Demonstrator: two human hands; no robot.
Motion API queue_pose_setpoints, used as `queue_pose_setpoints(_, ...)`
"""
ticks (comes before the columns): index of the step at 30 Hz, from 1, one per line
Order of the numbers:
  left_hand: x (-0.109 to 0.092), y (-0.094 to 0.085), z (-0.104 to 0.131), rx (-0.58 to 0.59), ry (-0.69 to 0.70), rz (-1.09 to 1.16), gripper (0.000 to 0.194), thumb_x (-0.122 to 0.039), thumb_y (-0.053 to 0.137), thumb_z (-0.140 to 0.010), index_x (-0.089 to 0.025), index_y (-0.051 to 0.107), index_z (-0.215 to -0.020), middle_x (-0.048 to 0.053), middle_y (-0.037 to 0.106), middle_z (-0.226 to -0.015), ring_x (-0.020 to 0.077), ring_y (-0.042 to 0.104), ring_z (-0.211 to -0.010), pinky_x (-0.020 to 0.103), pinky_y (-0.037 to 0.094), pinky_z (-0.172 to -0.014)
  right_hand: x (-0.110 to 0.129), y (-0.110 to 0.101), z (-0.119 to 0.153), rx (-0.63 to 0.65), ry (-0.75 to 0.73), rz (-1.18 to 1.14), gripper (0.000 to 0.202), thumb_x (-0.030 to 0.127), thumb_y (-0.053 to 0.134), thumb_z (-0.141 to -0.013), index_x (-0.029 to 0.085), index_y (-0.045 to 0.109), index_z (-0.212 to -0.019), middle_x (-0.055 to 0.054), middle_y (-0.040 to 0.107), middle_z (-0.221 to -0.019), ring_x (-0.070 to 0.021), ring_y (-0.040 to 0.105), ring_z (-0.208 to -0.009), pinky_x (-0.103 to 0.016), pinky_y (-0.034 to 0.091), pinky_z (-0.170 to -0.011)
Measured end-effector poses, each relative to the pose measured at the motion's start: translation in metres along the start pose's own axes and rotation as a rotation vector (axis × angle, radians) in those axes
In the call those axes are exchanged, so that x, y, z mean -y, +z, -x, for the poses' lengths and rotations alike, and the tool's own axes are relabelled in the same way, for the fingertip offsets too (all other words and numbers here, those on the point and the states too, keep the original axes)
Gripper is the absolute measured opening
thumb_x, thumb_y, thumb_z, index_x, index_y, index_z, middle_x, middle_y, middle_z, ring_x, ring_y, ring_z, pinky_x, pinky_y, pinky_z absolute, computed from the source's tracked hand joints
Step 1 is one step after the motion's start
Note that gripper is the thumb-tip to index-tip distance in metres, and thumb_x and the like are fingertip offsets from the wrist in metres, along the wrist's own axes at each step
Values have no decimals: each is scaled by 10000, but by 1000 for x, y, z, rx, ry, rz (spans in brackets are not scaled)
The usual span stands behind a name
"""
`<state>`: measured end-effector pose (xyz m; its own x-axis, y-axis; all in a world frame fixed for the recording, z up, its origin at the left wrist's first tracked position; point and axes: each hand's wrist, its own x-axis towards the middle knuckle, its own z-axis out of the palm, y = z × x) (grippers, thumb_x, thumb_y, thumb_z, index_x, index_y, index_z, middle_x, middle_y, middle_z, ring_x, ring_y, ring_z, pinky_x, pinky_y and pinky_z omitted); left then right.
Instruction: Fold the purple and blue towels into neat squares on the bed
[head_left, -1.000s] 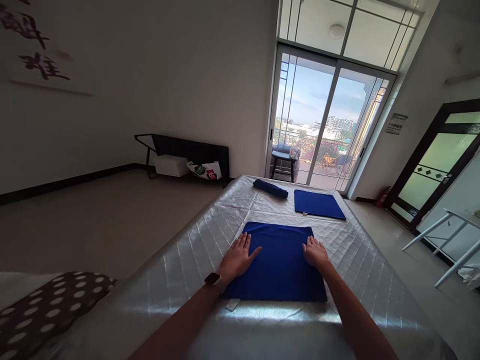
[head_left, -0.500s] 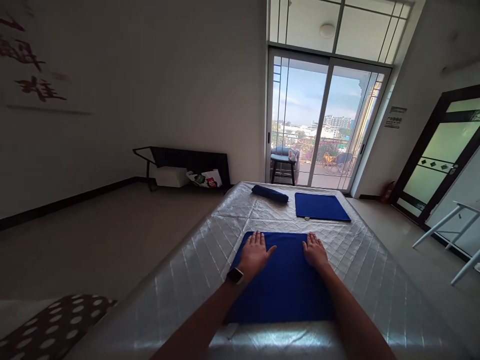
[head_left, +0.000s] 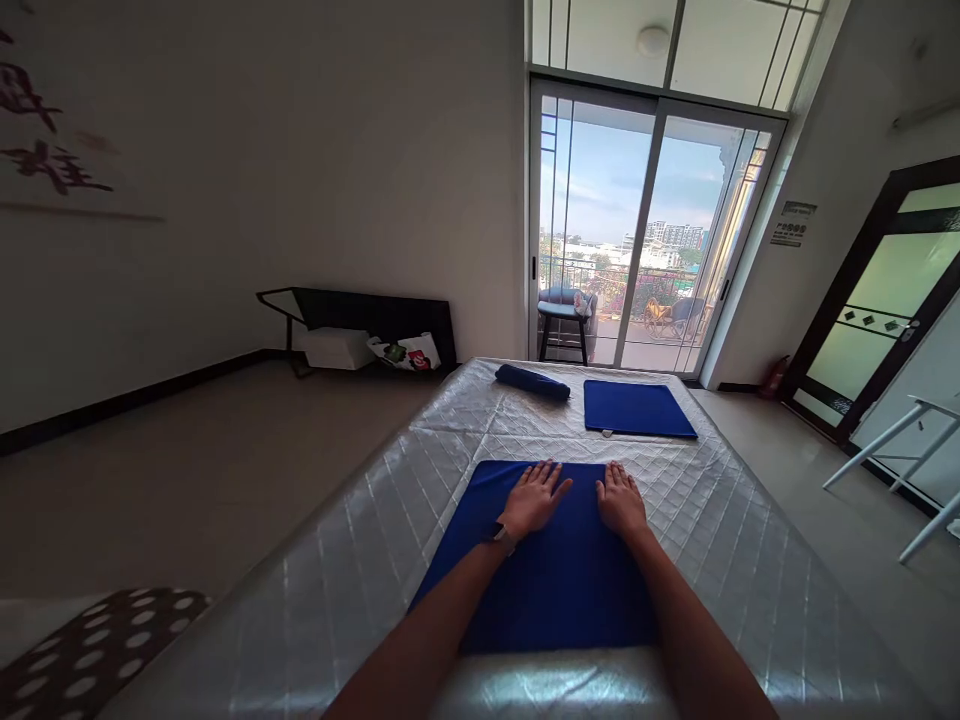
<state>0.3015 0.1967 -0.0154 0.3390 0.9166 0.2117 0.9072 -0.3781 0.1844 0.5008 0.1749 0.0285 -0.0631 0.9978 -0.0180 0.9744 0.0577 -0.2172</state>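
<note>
Blue cloth [head_left: 559, 595] flat on mattress [head_left: 352, 565], beneath left hand [head_left: 532, 500] and right hand [head_left: 622, 500]. Hands apart, laid flat near far edge; most of cloth on near side.

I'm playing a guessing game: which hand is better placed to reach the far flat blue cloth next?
Probably the right hand: it rests on the near cloth, in line with the far cloth. The left hand lies farther left, in line with the rolled cloth.
</note>
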Motion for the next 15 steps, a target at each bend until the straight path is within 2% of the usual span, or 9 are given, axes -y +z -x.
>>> queue_pose_setpoints(3,56,-19,18,55,-193,-58,740,-583,177,-998,-100,372,-1523,164,374,-1583,297,303,-1488,489,233,-1218,1,-1,0,20,13,-12,626,345,203,-1017,53,242,-1569,-114,212,-1641,-172,141,-1532,-349,115,-1228)
queue_pose_setpoints(6,92,-29,30,65,-286,-62,798,-604,152,-990,-42,347,-1521,190,324,-1597,293,283,-1497,477,230,-1222,1,-2,1,18,15,-5,624,347,202,-1017,63,243,-1571,-108,214,-1640,-167,142,-1532,-357,113,-1228)
queue_pose_setpoints(9,100,-28,33,49,-304,-43,826,-615,120,-986,-26,351,-1516,200,311,-1599,287,283,-1497,463,236,-1224,1,-3,2,12,24,6,622,350,199,-1018,74,240,-1574,-102,224,-1639,-164,144,-1532,-371,112,-1229)
queue_pose_setpoints(15,91,-25,31,27,-301,-67,843,-632,120,-976,-25,361,-1509,199,326,-1593,286,291,-1493,460,245,-1221,-1,-4,3,20,29,16,622,358,198,-1021,75,244,-1573,-106,238,-1638,-161,149,-1531,-368,112,-1227)
